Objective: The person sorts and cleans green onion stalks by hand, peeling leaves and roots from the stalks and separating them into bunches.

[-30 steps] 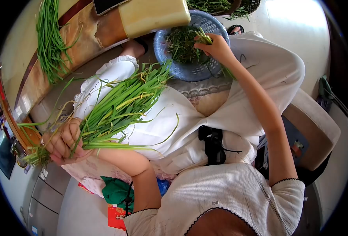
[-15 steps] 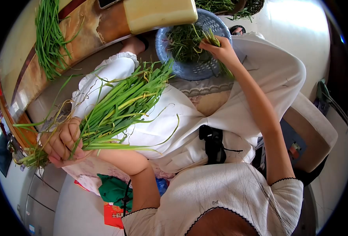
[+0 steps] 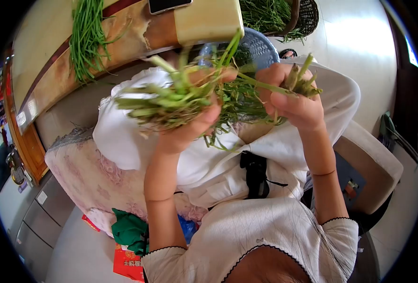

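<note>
My left hand (image 3: 195, 125) is closed round a thick bunch of chives (image 3: 166, 101), somewhat blurred by motion, its pale cut-looking stem ends fanning out to the left. Beside it, my right hand (image 3: 298, 111) grips a smaller bunch of chives (image 3: 303, 87), stem ends pointing up and right. Thin, tangled leaves (image 3: 242, 101) hang between and below the two hands, over my lap. Behind them, partly hidden, stands a blue-grey perforated plastic basket (image 3: 263, 47) with some greens inside.
A marbled table (image 3: 129, 42) at the upper left bears a pile of long green chives (image 3: 87, 42) and a phone (image 3: 169, 4). A dark wicker basket (image 3: 308, 19) full of greens stands at the top. Under me is a flowered sofa cover (image 3: 96, 174), with green cloth (image 3: 129, 230) beside it.
My left hand has swung with its bunch from the far left to the middle. My right hand has come from over the blue-grey basket towards me, now close to the left.
</note>
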Motion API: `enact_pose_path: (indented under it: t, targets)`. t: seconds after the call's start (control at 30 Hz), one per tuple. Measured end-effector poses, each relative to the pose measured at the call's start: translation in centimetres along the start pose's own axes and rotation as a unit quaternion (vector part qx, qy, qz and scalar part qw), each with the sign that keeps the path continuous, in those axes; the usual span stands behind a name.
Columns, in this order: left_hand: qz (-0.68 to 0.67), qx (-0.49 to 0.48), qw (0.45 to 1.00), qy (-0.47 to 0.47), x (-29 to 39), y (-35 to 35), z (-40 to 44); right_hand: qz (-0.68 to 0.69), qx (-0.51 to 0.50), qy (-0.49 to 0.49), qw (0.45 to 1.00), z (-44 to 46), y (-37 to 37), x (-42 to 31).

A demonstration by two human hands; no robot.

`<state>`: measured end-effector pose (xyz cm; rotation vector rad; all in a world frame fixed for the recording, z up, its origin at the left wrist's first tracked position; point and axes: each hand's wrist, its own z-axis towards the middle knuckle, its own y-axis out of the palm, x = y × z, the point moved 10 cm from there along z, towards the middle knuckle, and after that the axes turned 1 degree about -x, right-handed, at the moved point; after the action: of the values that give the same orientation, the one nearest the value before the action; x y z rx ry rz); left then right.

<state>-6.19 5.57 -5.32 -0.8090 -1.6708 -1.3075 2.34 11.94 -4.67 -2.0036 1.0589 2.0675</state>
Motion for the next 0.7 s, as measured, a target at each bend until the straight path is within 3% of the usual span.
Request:
enact_pose_path:
  t: [0.1, 0.23, 0.33, 0.47, 0.53, 0.6, 0.67, 0.7]
  targets:
    - [0.090, -0.075, 0.992, 0.037, 0.2, 1.7, 0.4, 0.031, -0.003, 0.017, 0.999, 0.2, 0.9, -0.1]
    - [0.025, 0.113, 0.993, -0.032, -1.1, -0.8, -0.3, 0.027, 0.039, -0.032, 0.998, -0.4, 1.1, -1.9]
    - [0.009, 0.119, 0.992, -0.048, -1.2, -0.7, -0.3, 0.056, 0.084, -0.087, 0.991, -0.6, 0.2, -2.9]
    - [0.008, 0.118, 0.992, -0.050, -1.3, -0.1, 0.0, -0.099, 0.116, -0.153, 0.976, -1.1, 0.3, -4.8]
    - [-0.002, 0.094, 0.995, -0.040, -1.2, 0.3, 0.2, -0.247, 0.145, -0.171, 0.943, -1.2, 0.8, -5.5]
    - [-0.021, 0.080, 0.995, -0.058, -1.3, 0.9, 0.4, -0.230, 0.149, -0.184, 0.944, -1.4, 0.4, -5.4]
    - [-0.003, 0.095, 0.995, -0.024, -0.7, 0.3, 0.4, -0.099, 0.206, -0.298, 0.927, -3.1, -2.3, -6.7]
    - [-0.016, 0.073, 0.996, -0.049, -1.2, 0.3, 0.3, -0.054, 0.212, -0.300, 0.928, -3.4, -3.5, -6.9]
